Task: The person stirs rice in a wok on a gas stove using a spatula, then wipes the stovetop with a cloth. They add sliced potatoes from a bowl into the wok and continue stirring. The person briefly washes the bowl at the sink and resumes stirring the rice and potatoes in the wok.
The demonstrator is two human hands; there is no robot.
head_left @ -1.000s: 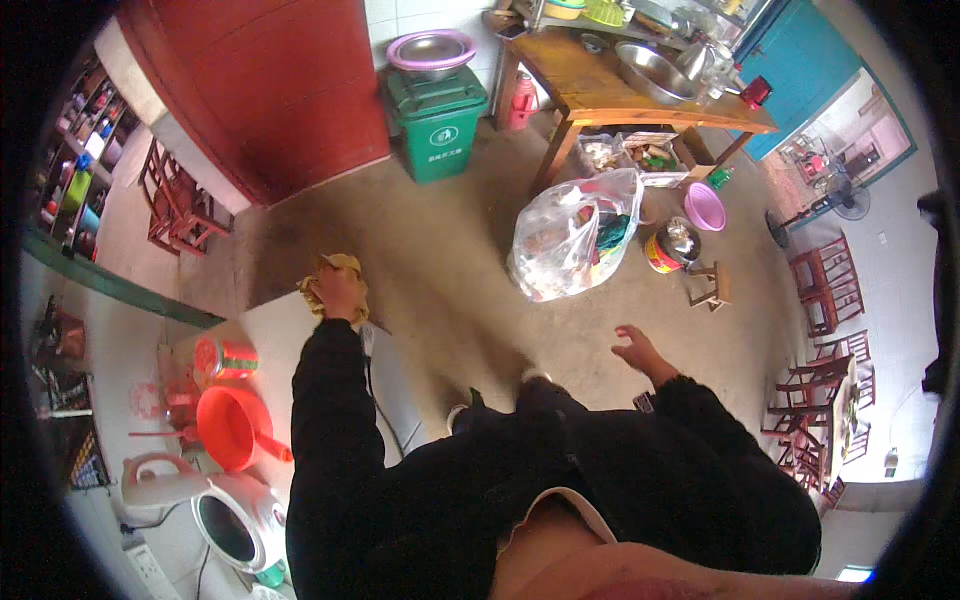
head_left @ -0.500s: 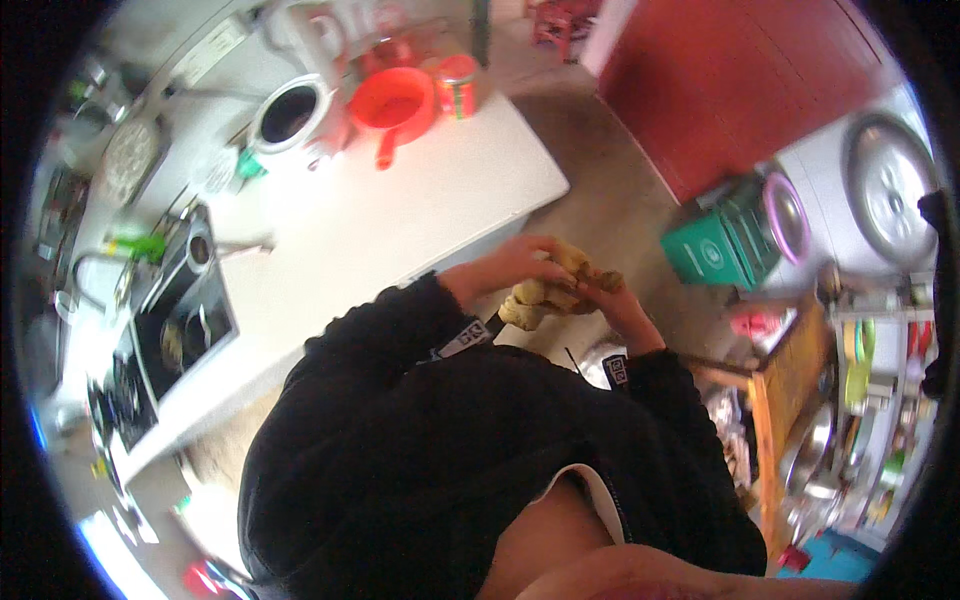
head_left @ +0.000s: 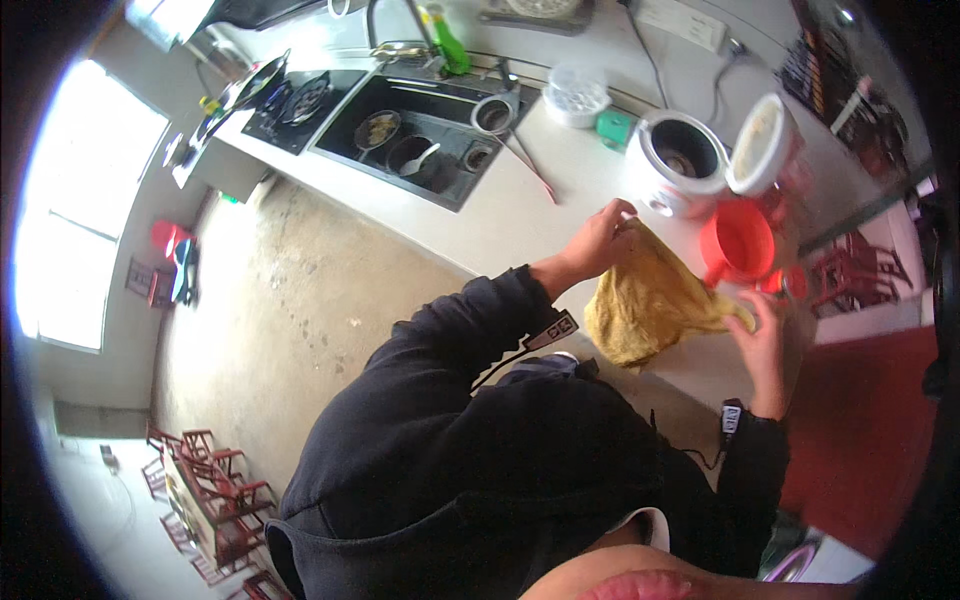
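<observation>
Both of my hands hold a yellow cloth [head_left: 655, 300] spread above the white counter [head_left: 520, 215]. My left hand [head_left: 600, 240] pinches its upper corner, close to a white rice cooker [head_left: 680, 160] whose lid [head_left: 760, 140] stands open. My right hand [head_left: 762, 335] grips the cloth's right end, just below a red plastic jug [head_left: 740, 245]. The cloth hangs loosely between the two hands and folds over at the counter's near edge.
A black sink [head_left: 420, 130] with bowls and a ladle is set in the counter, a gas stove [head_left: 290, 100] with a pan to its left. A green bottle [head_left: 450, 45] and a clear container [head_left: 575, 95] stand behind. Red chairs [head_left: 215, 500] are at lower left.
The view has swung from the floor and a green bin to the counter. The cloth, bunched in one hand, then between both, is now stretched out by both hands.
</observation>
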